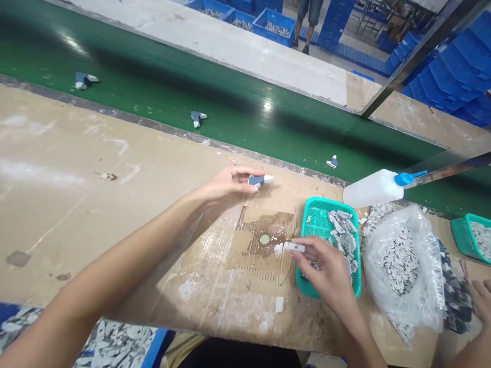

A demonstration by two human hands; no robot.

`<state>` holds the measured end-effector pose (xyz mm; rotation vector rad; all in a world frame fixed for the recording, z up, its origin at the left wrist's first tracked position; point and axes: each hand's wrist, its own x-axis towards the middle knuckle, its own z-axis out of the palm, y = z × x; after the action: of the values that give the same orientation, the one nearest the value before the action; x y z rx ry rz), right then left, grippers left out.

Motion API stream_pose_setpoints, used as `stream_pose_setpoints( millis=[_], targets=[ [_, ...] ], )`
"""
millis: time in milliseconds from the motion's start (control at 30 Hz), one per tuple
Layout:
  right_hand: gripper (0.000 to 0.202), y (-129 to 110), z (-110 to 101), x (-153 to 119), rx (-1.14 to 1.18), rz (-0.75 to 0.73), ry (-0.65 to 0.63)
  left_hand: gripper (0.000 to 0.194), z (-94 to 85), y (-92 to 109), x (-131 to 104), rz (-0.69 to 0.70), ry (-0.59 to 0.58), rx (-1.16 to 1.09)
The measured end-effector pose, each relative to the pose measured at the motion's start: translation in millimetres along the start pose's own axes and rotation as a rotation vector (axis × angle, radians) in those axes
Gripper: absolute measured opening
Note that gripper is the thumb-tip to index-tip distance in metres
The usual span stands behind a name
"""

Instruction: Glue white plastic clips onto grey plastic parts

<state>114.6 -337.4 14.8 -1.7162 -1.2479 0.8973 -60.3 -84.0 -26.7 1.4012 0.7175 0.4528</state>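
My left hand is closed on a small blue and white part near the table's far edge. Over the left side of the green basket, my right hand pinches a small white piece. Just left of that piece lies a round, shallow cap on wet, stained cardboard. Loose grey and white pieces fill part of the green basket. Some of the basket is hidden by my right hand.
A white bottle with a blue nozzle lies behind a plastic bag of pieces. Blue-white parts sit on the green conveyor. Another person's hand is at the right, beside dark pieces. A blue bin stands at lower left.
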Motion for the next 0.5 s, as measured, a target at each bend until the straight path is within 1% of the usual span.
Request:
stream_pose_setpoints(
  millis=[33,67,100,133,167,233,300,333,400,467,500],
  targets=[
    [0.023,-1.0,6.1,2.3,-0.034,-0.02,0.007,0.051,4.2,-4.1,-10.2,0.015,0.003,0.016],
    [0.026,-1.5,11.6,4.4,-0.07,-0.046,0.016,0.046,6.6,-7.8,-16.3,0.056,0.029,0.082],
    [0.029,-1.7,16.3,6.2,-0.101,-0.071,0.027,0.041,6.9,-11.0,-17.6,0.118,0.082,0.184],
    [0.029,-1.5,20.5,7.6,-0.12,-0.092,0.042,0.037,4.9,-13.3,-13.7,0.184,0.154,0.303],
    [0.029,-1.0,24.0,8.6,-0.125,-0.105,0.06,0.034,0.8,-14.6,-4.8,0.241,0.24,0.42],
    [0.029,0.7,29.0,9.6,-0.119,-0.117,0.102,0.033,-12.1,-13.4,25.2,0.298,0.413,0.589],
    [0.03,3.2,30.7,9.0,-0.123,-0.135,0.161,0.032,-27.0,-7.9,63.2,0.298,0.554,0.674],
    [0.03,4.8,30.2,8.1,-0.128,-0.148,0.196,0.031,-33.6,-4.2,81.6,0.271,0.6,0.717],
    [0.03,8.9,26.8,4.6,-0.138,-0.169,0.269,0.031,-42.4,3.6,111.8,0.158,0.646,0.803],
    [0.03,14.5,21.4,-0.7,-0.144,-0.159,0.337,0.032,-42.5,9.6,130.4,0.063,0.688,0.898],
    [0.03,17.8,18.5,-3.9,-0.144,-0.138,0.366,0.033,-38.4,11.7,135.6,0.058,0.712,0.95]
  ],
)
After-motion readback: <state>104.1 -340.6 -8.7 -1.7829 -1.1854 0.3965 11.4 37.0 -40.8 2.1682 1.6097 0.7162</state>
